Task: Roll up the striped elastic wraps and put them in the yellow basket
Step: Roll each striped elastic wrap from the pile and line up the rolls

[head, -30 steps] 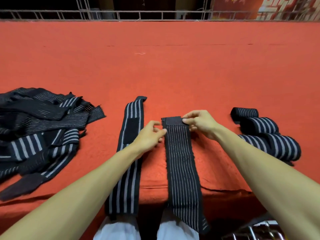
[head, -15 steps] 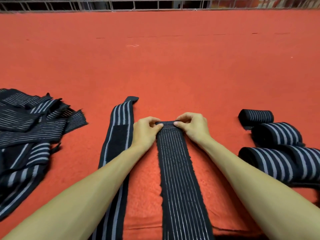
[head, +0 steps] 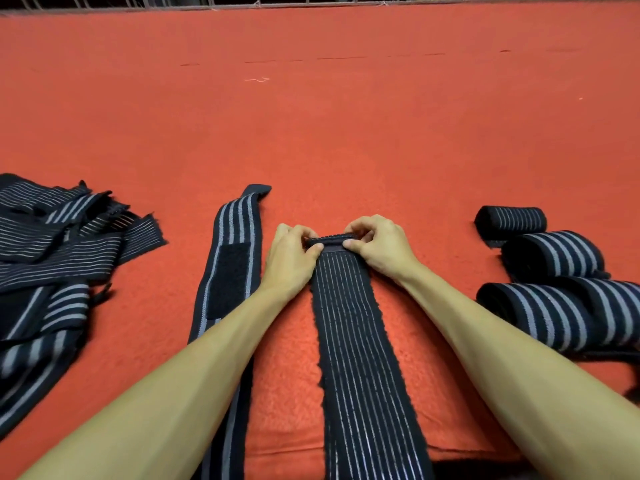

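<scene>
A black wrap with thin white stripes (head: pixel 356 341) lies flat on the red cloth, running toward me between my forearms. Its far end is folded over into a small first turn. My left hand (head: pixel 291 258) and my right hand (head: pixel 377 247) pinch that folded end from either side. A second flat wrap (head: pixel 227 271) with broad grey stripes and a black velcro patch lies just left of my left hand. Several rolled wraps (head: pixel 554 258) sit at the right. No yellow basket is in view.
A loose pile of unrolled striped wraps (head: pixel 52 265) covers the left side of the red cloth (head: pixel 346 133). A metal rail (head: pixel 311 1) runs along the far edge. The near table edge is at the bottom of the view.
Both hands closed in on the far end of the thin-striped wrap and turned it over into a first fold. The view has tilted down and nearer.
</scene>
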`<control>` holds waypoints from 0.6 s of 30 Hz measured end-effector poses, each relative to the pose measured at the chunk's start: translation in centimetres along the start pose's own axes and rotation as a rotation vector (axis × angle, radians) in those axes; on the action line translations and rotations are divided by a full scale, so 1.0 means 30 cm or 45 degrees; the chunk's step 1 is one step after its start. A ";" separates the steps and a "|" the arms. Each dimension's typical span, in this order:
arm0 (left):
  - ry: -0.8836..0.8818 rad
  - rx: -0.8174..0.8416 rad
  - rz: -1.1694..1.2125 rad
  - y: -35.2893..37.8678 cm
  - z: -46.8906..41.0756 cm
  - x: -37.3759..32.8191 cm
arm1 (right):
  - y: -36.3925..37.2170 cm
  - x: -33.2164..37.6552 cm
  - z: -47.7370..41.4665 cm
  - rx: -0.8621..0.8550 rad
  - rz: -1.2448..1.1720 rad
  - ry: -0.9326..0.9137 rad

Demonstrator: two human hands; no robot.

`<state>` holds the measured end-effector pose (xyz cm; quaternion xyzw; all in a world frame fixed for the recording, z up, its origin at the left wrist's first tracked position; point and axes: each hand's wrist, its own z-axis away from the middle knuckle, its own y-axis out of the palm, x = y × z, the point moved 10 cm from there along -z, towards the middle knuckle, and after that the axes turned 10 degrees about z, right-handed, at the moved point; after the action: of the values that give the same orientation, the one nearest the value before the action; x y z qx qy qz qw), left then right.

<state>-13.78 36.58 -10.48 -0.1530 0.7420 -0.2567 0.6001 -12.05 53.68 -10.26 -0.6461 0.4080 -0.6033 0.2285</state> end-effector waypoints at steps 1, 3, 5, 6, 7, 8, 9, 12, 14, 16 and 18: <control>0.016 0.032 0.019 0.004 0.009 -0.011 | -0.007 0.006 0.010 -0.009 -0.048 -0.002; 0.036 0.088 0.109 0.006 0.033 -0.031 | -0.030 0.016 0.035 -0.052 -0.149 0.019; -0.001 0.119 0.299 -0.009 0.063 -0.047 | -0.059 0.035 0.061 -0.091 -0.192 0.028; -0.016 0.121 0.367 -0.025 0.077 -0.058 | -0.077 0.052 0.075 -0.100 -0.203 0.019; -0.008 0.130 0.400 -0.043 0.090 -0.082 | -0.100 0.075 0.089 -0.102 -0.220 0.000; 0.014 0.148 0.417 -0.061 0.103 -0.112 | -0.126 0.101 0.104 -0.103 -0.249 -0.025; 0.041 0.152 0.428 -0.086 0.116 -0.146 | -0.155 0.130 0.118 -0.100 -0.286 -0.047; 0.115 0.146 0.401 -0.174 0.164 -0.263 | -0.248 0.229 0.163 -0.052 -0.408 -0.097; 0.130 0.171 0.360 -0.221 0.198 -0.321 | -0.297 0.291 0.201 0.059 -0.516 -0.099; 0.084 0.221 0.409 -0.259 0.239 -0.355 | -0.334 0.341 0.252 0.215 -0.650 -0.066; -0.015 0.312 0.583 -0.291 0.298 -0.389 | -0.363 0.397 0.320 0.385 -0.792 -0.051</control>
<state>-3.12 33.89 2.61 0.0913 0.7172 -0.2014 0.6608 -0.76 48.37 3.77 -0.7099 0.0929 -0.6850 0.1347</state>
